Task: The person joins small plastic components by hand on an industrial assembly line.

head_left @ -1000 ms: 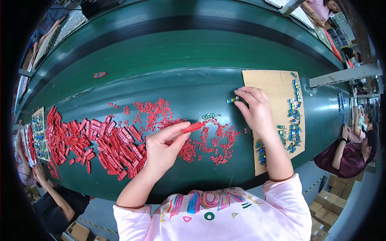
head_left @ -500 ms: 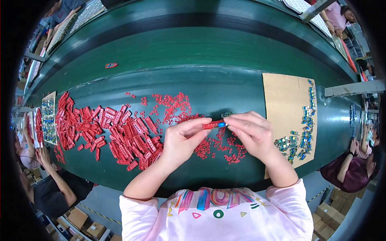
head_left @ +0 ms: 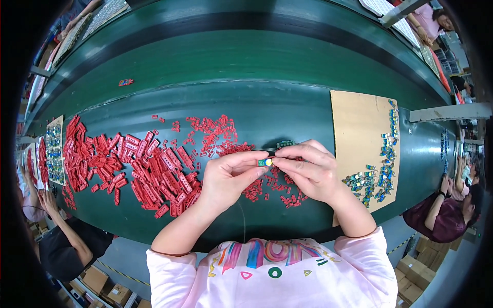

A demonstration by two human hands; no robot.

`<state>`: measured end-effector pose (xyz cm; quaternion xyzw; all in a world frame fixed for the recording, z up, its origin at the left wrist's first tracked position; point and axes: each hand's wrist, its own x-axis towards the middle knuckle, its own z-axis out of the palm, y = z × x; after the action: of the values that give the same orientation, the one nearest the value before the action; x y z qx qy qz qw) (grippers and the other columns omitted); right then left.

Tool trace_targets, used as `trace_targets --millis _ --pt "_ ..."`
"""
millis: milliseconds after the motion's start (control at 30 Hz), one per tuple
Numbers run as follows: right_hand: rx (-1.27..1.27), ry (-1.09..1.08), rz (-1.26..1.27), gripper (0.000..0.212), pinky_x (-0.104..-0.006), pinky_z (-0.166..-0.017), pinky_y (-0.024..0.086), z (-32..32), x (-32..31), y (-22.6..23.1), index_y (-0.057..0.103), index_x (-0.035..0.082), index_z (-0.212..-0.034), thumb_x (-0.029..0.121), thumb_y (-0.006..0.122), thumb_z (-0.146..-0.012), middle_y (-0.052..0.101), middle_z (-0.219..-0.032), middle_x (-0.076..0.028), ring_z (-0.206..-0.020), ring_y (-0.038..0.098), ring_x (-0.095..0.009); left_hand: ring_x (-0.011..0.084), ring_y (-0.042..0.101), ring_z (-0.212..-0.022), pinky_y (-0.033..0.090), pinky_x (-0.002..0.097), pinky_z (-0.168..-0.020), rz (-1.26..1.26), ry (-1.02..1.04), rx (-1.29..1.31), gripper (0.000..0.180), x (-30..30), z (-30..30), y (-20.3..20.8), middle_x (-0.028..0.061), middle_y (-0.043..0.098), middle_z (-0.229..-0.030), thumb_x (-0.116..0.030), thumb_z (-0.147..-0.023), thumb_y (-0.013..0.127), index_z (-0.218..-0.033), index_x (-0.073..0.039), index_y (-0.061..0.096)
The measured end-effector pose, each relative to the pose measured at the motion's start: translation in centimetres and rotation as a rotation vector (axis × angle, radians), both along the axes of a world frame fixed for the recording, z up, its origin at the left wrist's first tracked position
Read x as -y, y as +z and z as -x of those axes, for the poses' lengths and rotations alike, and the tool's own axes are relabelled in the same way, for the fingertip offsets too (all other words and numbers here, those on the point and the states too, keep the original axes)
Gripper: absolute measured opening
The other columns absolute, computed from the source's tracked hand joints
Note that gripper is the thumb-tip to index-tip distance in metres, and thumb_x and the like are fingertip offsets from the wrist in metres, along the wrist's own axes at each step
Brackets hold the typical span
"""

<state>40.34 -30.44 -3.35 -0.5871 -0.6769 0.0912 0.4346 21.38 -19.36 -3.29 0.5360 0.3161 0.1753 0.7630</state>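
Between the fingertips of both hands is a small green circuit board (head_left: 263, 162) with a round yellow-white part, and a thin red edge shows beside it. My left hand (head_left: 226, 177) pinches it from the left, thumb and forefinger pressed together. From the right, my right hand (head_left: 316, 172) closes its thumb and fingers on the same piece, hiding part of it. Small red plastic pieces (head_left: 252, 191) lie scattered just below the hands. A dark green part (head_left: 284, 144) rests behind the right fingers.
Long red plastic housings (head_left: 167, 174) are heaped at the left, with small red pieces (head_left: 215, 132) behind. A cardboard sheet (head_left: 354, 128) at right carries several small boards (head_left: 386, 167). One assembled red piece (head_left: 126, 82) lies far left on the green worktable (head_left: 287, 113). Co-workers sit at both sides.
The held piece has turned: its red body and blue part showed before, now the green board and yellow-white part show. Both hands have drawn closer together.
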Motion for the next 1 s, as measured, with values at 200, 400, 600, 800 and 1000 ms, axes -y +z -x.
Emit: trace_targets --millis 200,400,600,800,1000 --pt "-0.319 -0.057 0.161 0.023 -0.0227 -0.059 0.049 0.6 0.4 -0.1 0.078 0.008 -0.099 -0.003 0.074 -0.079 0.071 -0.108 -0.009 -0.070 0.061 -0.013 0.0127 0.071 -0.085 0.056 0.0194 -0.075 0.063 0.014 0.026 0.030 0.1 -0.3 0.1 0.0088 0.074 -0.096 0.009 -0.085 0.068 -0.114 0.000 0.070" --pt "-0.494 -0.045 0.303 0.023 -0.0213 -0.059 0.051 0.8 0.4 0.2 0.075 0.004 -0.102 -0.006 0.071 -0.082 0.073 -0.101 -0.008 -0.069 0.064 -0.010 0.0146 0.072 -0.084 0.057 0.0201 -0.074 0.129 0.062 0.045 0.027 0.3 -0.3 -0.4 0.0097 0.074 -0.096 0.009 -0.087 0.063 -0.112 0.001 0.071" --pt "-0.817 -0.122 0.451 0.024 -0.0217 -0.063 0.054 1.7 0.1 -0.5 0.071 0.001 -0.105 -0.008 0.069 -0.083 0.073 -0.095 -0.006 -0.072 0.066 -0.009 0.0144 0.069 -0.076 0.053 0.0211 -0.066 -0.351 0.020 -0.060 0.027 0.4 -0.2 -0.3 0.0098 0.074 -0.095 0.009 -0.086 0.061 -0.109 0.000 0.071" --pt "-0.724 -0.160 0.376 0.025 -0.0223 -0.066 0.055 1.6 -1.0 -0.8 0.069 0.000 -0.106 -0.009 0.068 -0.083 0.073 -0.093 -0.006 -0.074 0.067 -0.010 0.0150 0.062 -0.067 0.049 0.0246 -0.060 -0.683 -0.141 -0.089 0.026 -2.2 -1.1 0.8 0.0076 0.072 -0.089 0.006 -0.082 0.065 -0.105 -0.002 0.072" --pt "-0.515 -0.311 0.168 0.026 -0.0264 -0.069 0.055 1.7 -3.7 -0.1 0.069 0.004 -0.107 -0.004 0.070 -0.083 0.073 -0.097 -0.006 -0.077 0.068 -0.016 0.0144 0.058 -0.064 0.047 0.0263 -0.059 -0.808 -0.048 -0.107 0.021 -6.3 -3.9 0.2 0.0053 0.070 -0.083 0.001 -0.083 0.066 -0.102 -0.003 0.073"
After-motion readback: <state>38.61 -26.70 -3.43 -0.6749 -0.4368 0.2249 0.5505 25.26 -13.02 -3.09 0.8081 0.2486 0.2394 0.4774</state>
